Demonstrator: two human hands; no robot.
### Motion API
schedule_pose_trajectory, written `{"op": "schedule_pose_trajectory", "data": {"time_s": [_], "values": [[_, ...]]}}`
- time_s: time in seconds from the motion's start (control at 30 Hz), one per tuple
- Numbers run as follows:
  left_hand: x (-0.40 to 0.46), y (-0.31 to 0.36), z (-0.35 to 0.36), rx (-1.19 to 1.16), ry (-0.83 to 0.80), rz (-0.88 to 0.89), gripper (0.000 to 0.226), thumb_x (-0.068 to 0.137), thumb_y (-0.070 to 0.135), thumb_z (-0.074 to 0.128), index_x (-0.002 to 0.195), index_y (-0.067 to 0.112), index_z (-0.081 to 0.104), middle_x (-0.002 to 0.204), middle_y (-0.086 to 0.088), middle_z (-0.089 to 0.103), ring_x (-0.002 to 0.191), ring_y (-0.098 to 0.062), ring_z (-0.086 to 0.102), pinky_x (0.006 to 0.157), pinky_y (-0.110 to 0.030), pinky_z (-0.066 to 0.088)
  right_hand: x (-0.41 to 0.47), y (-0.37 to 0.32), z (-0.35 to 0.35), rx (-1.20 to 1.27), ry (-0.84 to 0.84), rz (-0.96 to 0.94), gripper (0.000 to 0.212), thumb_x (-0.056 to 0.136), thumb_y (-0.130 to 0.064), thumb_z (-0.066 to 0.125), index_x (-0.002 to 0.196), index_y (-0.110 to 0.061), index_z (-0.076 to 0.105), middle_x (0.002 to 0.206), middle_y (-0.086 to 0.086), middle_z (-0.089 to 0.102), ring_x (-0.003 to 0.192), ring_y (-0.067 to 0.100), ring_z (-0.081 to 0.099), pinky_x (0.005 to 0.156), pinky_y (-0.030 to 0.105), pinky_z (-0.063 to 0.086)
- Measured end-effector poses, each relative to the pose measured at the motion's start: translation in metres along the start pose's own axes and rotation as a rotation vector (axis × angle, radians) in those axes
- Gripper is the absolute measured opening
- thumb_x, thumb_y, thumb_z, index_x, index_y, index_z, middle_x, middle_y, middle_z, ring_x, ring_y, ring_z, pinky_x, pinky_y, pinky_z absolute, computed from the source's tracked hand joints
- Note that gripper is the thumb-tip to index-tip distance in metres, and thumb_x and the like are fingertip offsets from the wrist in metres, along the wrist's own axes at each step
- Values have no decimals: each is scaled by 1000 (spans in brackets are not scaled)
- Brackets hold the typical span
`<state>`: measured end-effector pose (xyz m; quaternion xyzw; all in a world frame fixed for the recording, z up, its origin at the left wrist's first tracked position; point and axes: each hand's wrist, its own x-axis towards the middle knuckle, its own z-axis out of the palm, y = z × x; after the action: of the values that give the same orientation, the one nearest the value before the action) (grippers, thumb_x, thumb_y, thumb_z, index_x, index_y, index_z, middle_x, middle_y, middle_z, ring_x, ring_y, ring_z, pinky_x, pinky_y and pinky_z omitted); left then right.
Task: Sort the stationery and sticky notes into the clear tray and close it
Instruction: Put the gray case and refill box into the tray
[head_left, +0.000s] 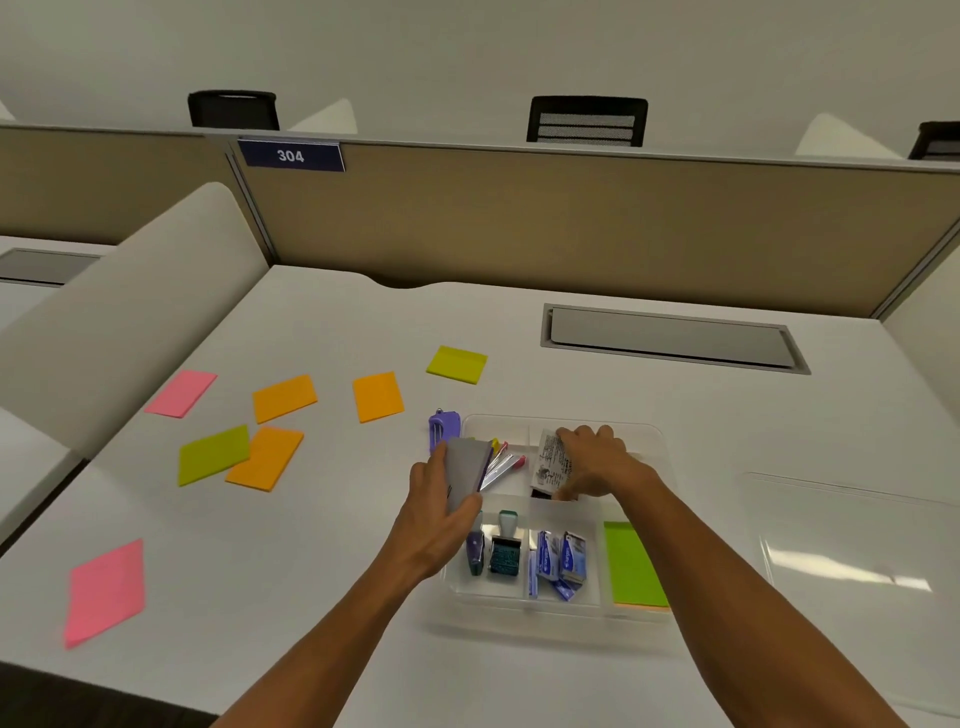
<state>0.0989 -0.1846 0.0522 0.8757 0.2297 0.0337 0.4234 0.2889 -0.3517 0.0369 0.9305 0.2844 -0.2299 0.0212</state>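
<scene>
Behind the white desk (363, 571) stands a tan partition (519, 223) bearing a "304" sign (291, 155), black chairs (587, 120) beyond.

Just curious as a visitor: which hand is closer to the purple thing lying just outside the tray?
Left. The left hand, holding a grey packet, is right beside the purple stapler; the right hand is over the tray's far compartment.

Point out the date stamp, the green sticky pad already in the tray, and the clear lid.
date stamp (505, 550): head view, on its dark teal body below the handle.
green sticky pad (632, 565): head view, middle of its top sheet.
clear lid (852, 551): head view, on its flat panel, right of the tray.
</scene>
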Motion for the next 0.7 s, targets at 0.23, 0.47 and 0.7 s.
{"op": "schedule_pose_trajectory", "data": {"time_s": [0.23, 0.47, 0.7], "values": [[-1, 11, 3, -21, -20, 1, 78, 90, 36, 59, 150, 26, 10, 142, -3, 27, 113, -17, 43, 86, -29, 52, -6, 1, -3, 119, 115, 2, 72, 84, -43, 70, 146, -26, 37, 146, 7, 42, 132, 31, 36, 106, 45, 36], [9, 29, 15, -8, -61, -26, 88, 85, 38, 68, 149, 27, 9, 144, -4, 24, 126, -23, 39, 99, -40, 46, -43, -22, -18, 962, 155, -95, 36, 96, -40, 55, 125, -20, 64, 111, -5, 71, 95, 5, 62, 87, 30, 50], [12, 28, 29, 25, -120, 8, 93, 84, 41, 68, 150, 28, 4, 151, -3, 17, 128, -23, 40, 96, -30, 46, -60, -37, -4, 1106, 130, -84, 32, 94, -37, 61, 119, -18, 66, 96, -1, 72, 71, 2, 60, 60, 17, 46]]}}
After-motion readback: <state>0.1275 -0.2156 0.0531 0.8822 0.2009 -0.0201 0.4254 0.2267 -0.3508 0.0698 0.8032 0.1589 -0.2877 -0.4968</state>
